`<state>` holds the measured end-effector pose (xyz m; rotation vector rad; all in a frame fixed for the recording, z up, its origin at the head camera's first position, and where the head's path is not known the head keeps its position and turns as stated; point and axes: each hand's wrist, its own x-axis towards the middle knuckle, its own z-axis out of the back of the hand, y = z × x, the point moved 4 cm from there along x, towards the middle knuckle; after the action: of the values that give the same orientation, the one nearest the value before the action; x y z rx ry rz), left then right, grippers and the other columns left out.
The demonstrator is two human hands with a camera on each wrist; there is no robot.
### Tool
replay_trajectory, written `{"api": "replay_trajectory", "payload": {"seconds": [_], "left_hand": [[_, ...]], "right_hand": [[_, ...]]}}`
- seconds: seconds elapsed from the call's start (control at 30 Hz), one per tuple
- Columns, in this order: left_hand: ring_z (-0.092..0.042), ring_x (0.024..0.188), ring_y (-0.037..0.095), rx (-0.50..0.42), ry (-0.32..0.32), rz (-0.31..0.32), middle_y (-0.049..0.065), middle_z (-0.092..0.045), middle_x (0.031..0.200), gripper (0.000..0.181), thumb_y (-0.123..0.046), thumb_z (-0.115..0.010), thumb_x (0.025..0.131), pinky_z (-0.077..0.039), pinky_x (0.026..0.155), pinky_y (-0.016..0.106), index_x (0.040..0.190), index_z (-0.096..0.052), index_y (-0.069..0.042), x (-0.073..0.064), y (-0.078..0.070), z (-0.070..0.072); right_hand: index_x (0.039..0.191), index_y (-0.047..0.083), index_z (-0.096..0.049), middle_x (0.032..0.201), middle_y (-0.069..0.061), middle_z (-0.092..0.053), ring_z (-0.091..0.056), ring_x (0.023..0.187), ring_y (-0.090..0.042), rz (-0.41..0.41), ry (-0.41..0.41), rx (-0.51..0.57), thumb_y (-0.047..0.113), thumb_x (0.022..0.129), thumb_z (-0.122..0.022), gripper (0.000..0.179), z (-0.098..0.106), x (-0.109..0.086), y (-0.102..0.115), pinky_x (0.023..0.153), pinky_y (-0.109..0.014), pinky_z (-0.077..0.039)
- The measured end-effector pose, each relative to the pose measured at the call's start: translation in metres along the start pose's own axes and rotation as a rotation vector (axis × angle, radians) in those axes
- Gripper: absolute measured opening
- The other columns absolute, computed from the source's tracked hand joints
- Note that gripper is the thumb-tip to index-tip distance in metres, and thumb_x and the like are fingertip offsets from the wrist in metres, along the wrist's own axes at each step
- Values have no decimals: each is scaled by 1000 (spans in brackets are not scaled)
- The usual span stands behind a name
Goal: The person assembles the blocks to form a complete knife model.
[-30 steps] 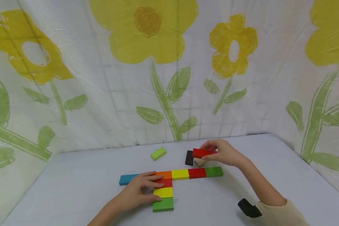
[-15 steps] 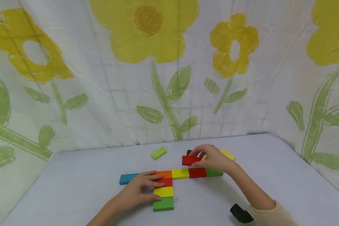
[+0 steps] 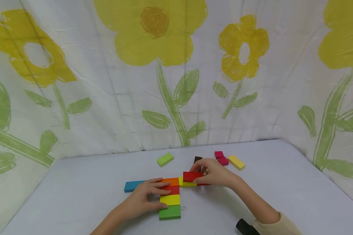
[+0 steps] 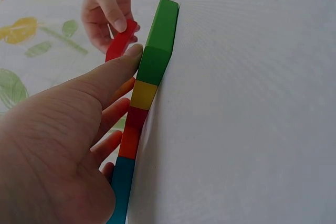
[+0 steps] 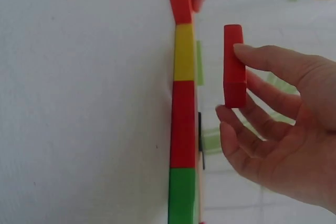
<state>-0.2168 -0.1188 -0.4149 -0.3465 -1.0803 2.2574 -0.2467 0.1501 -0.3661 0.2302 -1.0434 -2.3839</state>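
Observation:
Flat coloured wooden blocks form a T. Across its top run a blue block point(image 3: 133, 186), an orange block point(image 3: 172, 181), a yellow block point(image 3: 189, 184), a red one and a green block point(image 5: 182, 198). The stem has a red block point(image 3: 174, 190), a yellow block point(image 3: 170, 199) and a green block point(image 3: 170, 212). My left hand point(image 3: 142, 200) rests on the left of the stem, fingers spread, thumb at the green block. My right hand point(image 3: 217, 174) pinches another red block point(image 3: 191, 177) above the yellow one, apart from the row, hiding the row's right end in the head view.
Behind the row lie a lime green block point(image 3: 165, 159), a dark block point(image 3: 197, 159), two pink blocks point(image 3: 223, 161) and a pale yellow block point(image 3: 236, 162). A flower-print curtain point(image 3: 120, 107) hangs along the back edge of the white table point(image 3: 76, 192).
My right hand has carried the red block left and toward me, from the loose blocks to above the row. The pink and pale yellow blocks are now uncovered. My left hand stays put.

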Motion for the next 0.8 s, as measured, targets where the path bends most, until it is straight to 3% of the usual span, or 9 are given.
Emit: {"api": "replay_trajectory", "payload": {"seconds": [0.33, 0.8], "left_hand": [[-41, 149, 42, 12, 0, -8, 2, -62, 150, 42, -39, -82, 93, -38, 113, 73, 131, -77, -21, 0, -1, 0], [-41, 149, 43, 16, 7, -4, 4, -62, 151, 43, -40, -82, 93, -37, 113, 74, 131, -77, -20, 2, -1, 0]], "right_hand": [[110, 9, -76, 102, 4, -71, -59, 93, -13, 21, 42, 3, 15, 87, -86, 26, -13, 0, 1, 78, -22, -54], [107, 11, -77, 89, 4, -63, -55, 82, -14, -17, 55, 6, 13, 84, -89, 27, -24, 0, 2, 66, -22, -49]]}}
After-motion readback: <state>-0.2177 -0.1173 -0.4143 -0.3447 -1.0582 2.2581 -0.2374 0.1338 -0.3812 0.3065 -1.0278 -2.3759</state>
